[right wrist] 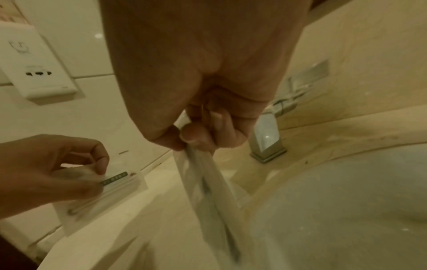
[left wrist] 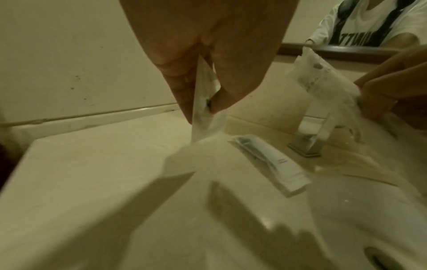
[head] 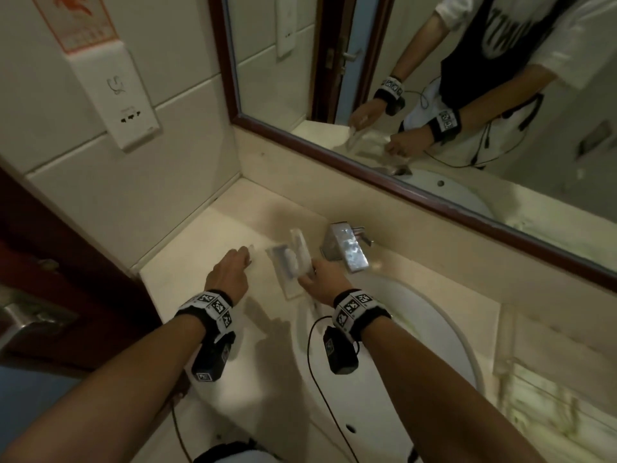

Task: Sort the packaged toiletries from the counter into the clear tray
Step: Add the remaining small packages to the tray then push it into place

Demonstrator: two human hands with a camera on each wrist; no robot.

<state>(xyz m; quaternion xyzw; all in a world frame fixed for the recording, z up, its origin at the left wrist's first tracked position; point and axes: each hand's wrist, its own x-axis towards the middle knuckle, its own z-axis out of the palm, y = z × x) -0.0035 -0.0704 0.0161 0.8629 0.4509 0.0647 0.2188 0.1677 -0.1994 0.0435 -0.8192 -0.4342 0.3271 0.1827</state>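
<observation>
The packets are light, thin and limp; judged best pinched at a sealed edge. The left hand [head: 230, 270] pinches a small sachet [left wrist: 203, 102] above the worktop [head: 187, 262]. The right hand [head: 322, 277] grips a long packet [right wrist: 208, 184] beside the clear tray [left wrist: 272, 164], which holds one packet.
</observation>
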